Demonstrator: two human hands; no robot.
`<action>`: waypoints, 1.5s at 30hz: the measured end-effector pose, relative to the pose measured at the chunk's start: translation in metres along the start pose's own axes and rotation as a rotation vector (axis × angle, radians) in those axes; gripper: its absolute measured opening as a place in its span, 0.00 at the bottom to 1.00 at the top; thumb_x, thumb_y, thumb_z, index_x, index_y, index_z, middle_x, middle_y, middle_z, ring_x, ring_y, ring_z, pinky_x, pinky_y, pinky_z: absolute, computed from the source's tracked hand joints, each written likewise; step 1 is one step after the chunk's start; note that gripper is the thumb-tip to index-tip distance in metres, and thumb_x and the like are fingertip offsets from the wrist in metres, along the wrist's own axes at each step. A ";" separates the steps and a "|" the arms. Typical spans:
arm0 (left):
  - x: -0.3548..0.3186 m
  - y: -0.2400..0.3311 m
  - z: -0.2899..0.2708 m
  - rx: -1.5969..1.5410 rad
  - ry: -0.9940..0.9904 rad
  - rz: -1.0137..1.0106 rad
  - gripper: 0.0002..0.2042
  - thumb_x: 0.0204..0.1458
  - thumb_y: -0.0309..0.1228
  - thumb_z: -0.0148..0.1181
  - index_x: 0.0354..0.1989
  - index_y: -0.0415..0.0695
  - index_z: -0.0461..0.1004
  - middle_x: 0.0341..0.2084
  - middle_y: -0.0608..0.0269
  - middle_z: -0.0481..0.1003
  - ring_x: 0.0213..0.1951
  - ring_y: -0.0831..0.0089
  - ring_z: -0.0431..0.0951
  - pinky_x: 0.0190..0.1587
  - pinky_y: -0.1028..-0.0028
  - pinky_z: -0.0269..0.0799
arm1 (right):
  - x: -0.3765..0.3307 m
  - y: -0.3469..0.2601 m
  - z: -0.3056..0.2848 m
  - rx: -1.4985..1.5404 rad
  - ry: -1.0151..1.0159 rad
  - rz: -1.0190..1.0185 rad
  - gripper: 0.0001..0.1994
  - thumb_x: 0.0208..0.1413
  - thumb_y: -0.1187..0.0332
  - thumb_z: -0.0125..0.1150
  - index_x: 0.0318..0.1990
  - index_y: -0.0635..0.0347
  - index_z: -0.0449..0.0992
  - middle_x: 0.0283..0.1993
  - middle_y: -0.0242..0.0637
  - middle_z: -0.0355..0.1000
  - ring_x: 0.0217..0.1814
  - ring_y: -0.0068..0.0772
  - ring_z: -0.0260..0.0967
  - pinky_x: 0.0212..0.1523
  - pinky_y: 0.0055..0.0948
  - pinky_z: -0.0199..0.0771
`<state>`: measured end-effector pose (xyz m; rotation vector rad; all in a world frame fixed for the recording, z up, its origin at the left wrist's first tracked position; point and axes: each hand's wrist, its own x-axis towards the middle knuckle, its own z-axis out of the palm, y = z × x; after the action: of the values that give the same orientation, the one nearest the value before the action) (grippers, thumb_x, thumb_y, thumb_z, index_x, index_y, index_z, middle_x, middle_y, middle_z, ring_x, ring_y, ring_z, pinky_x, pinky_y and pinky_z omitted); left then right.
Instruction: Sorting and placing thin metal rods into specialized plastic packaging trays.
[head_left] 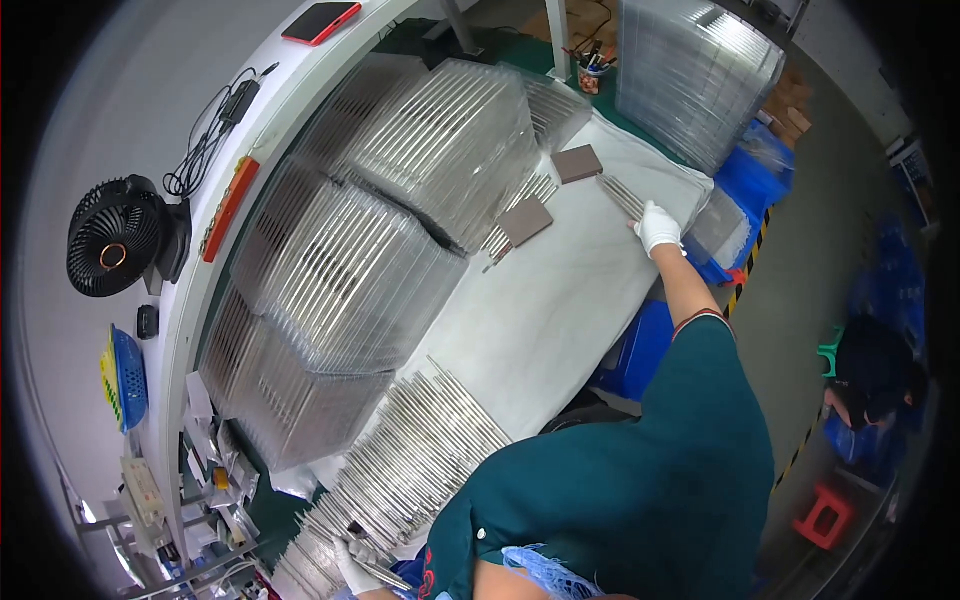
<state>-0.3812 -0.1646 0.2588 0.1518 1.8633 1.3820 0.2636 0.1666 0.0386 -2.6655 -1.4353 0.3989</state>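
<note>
At the far right of the white-covered table, my right hand [658,228], in a white glove, is closed around the near end of a small bundle of thin metal rods [621,196]. My left hand [352,566], also gloved, is low at the left beside a wide layer of loose metal rods [415,440]. Its fingers appear closed on a few rods [385,576], partly cut off by the lower edge. Two brown rectangular blocks lie farther off: one [525,220] rests across some rods, the other [578,163] sits nearer the back.
Stacks of plastic-wrapped rods [440,140] line the table's left side. Another wrapped stack [690,80] stands at the back right, near blue bins [755,180]. A shelf at left bears a black fan [115,235]. Another person [880,370] and a red stool [824,517] are at right.
</note>
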 end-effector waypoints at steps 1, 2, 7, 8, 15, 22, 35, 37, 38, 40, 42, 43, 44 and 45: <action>0.000 0.002 0.010 0.010 0.004 0.001 0.12 0.54 0.46 0.52 0.29 0.51 0.65 0.11 0.79 0.53 0.10 0.88 0.52 0.10 0.84 0.47 | 0.006 0.007 0.003 -0.076 0.040 -0.024 0.24 0.43 0.51 0.62 0.43 0.59 0.69 0.38 0.46 0.72 0.40 0.51 0.71 0.40 0.40 0.72; -0.001 0.004 0.016 -0.036 -0.050 0.001 0.11 0.54 0.43 0.52 0.30 0.50 0.66 0.11 0.77 0.55 0.10 0.85 0.54 0.10 0.82 0.50 | 0.009 0.005 0.006 -0.073 0.030 -0.033 0.24 0.43 0.51 0.62 0.43 0.59 0.69 0.38 0.46 0.72 0.40 0.51 0.71 0.40 0.40 0.72; -0.010 0.011 0.063 -0.033 -0.169 -0.035 0.08 0.55 0.42 0.50 0.33 0.52 0.67 0.12 0.76 0.57 0.10 0.83 0.56 0.10 0.82 0.52 | 0.007 0.011 0.025 -0.192 0.258 -0.070 0.34 0.42 0.45 0.58 0.54 0.56 0.64 0.58 0.42 0.58 0.62 0.40 0.51 0.60 0.48 0.48; -0.004 0.008 0.070 0.016 -0.241 0.009 0.07 0.55 0.40 0.51 0.33 0.51 0.67 0.12 0.75 0.57 0.10 0.83 0.57 0.09 0.81 0.53 | 0.008 0.014 0.030 -0.173 0.286 -0.046 0.37 0.42 0.42 0.57 0.58 0.55 0.61 0.60 0.43 0.55 0.65 0.39 0.46 0.63 0.49 0.40; 0.001 -0.023 0.153 0.266 -0.462 -0.029 0.11 0.52 0.37 0.56 0.26 0.47 0.62 0.10 0.68 0.60 0.08 0.76 0.61 0.09 0.76 0.59 | 0.014 0.002 -0.006 -0.214 -0.075 0.078 0.51 0.35 0.32 0.53 0.64 0.53 0.47 0.67 0.43 0.43 0.70 0.41 0.37 0.65 0.50 0.33; -0.009 -0.052 0.214 0.917 -0.717 0.203 0.10 0.47 0.33 0.60 0.29 0.41 0.67 0.13 0.66 0.69 0.13 0.75 0.68 0.17 0.77 0.65 | -0.045 -0.073 -0.028 0.586 0.143 -0.523 0.37 0.45 0.46 0.58 0.57 0.63 0.59 0.57 0.49 0.60 0.60 0.47 0.55 0.59 0.35 0.55; -0.047 -0.039 0.333 1.915 -1.101 0.753 0.26 0.42 0.48 0.59 0.35 0.32 0.69 0.26 0.43 0.75 0.32 0.51 0.76 0.37 0.62 0.71 | -0.233 -0.136 -0.014 0.320 -0.420 -1.360 0.24 0.43 0.64 0.53 0.51 0.57 0.65 0.22 0.42 0.71 0.22 0.48 0.70 0.25 0.41 0.70; -0.070 0.008 0.334 2.090 -0.993 0.741 0.27 0.43 0.50 0.57 0.39 0.34 0.69 0.30 0.44 0.75 0.34 0.54 0.76 0.38 0.64 0.71 | -0.218 -0.132 -0.009 0.409 -0.366 -1.343 0.13 0.43 0.64 0.52 0.38 0.55 0.71 0.22 0.41 0.71 0.23 0.47 0.70 0.24 0.42 0.69; -0.077 0.029 0.329 1.950 -0.952 0.784 0.27 0.44 0.50 0.57 0.40 0.35 0.69 0.30 0.46 0.75 0.33 0.57 0.77 0.37 0.66 0.72 | -0.210 -0.127 -0.007 0.524 -0.299 -1.311 0.07 0.42 0.65 0.51 0.30 0.53 0.71 0.22 0.39 0.71 0.22 0.46 0.69 0.25 0.41 0.70; -0.076 0.057 0.307 1.522 -0.899 0.804 0.25 0.46 0.46 0.58 0.44 0.37 0.68 0.29 0.50 0.75 0.30 0.65 0.77 0.35 0.71 0.72 | -0.196 -0.118 0.007 0.777 -0.143 -1.241 0.08 0.38 0.71 0.55 0.30 0.52 0.69 0.22 0.39 0.70 0.24 0.45 0.68 0.26 0.39 0.69; -0.059 0.059 0.282 0.849 -0.834 0.518 0.21 0.50 0.36 0.58 0.50 0.39 0.66 0.29 0.59 0.75 0.29 0.77 0.76 0.33 0.80 0.71 | -0.185 -0.115 0.017 0.922 -0.107 -1.142 0.11 0.36 0.74 0.57 0.31 0.54 0.68 0.23 0.39 0.69 0.26 0.45 0.68 0.26 0.38 0.68; -0.054 0.056 0.272 0.728 -0.780 0.467 0.19 0.51 0.34 0.57 0.50 0.39 0.65 0.30 0.61 0.74 0.31 0.77 0.76 0.33 0.80 0.70 | -0.181 -0.114 0.021 0.977 -0.105 -1.087 0.12 0.35 0.75 0.58 0.32 0.55 0.68 0.24 0.39 0.69 0.26 0.45 0.68 0.26 0.38 0.67; -0.048 0.045 0.265 0.758 -0.750 0.508 0.19 0.51 0.34 0.57 0.50 0.38 0.65 0.31 0.61 0.74 0.31 0.77 0.76 0.34 0.80 0.70 | -0.174 -0.110 0.044 1.132 -0.309 -0.962 0.13 0.38 0.73 0.59 0.35 0.56 0.69 0.25 0.39 0.69 0.27 0.43 0.69 0.27 0.35 0.69; -0.042 0.034 0.260 0.791 -0.723 0.549 0.19 0.52 0.34 0.57 0.50 0.38 0.65 0.31 0.60 0.74 0.31 0.77 0.76 0.34 0.80 0.70 | -0.163 -0.102 0.076 1.134 -0.308 -0.960 0.13 0.38 0.73 0.59 0.35 0.56 0.69 0.25 0.39 0.69 0.27 0.43 0.69 0.27 0.35 0.69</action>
<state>-0.1961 0.0235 0.2865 1.4392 1.6549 0.6488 0.0752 0.0843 0.0163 -0.9494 -1.6142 1.0745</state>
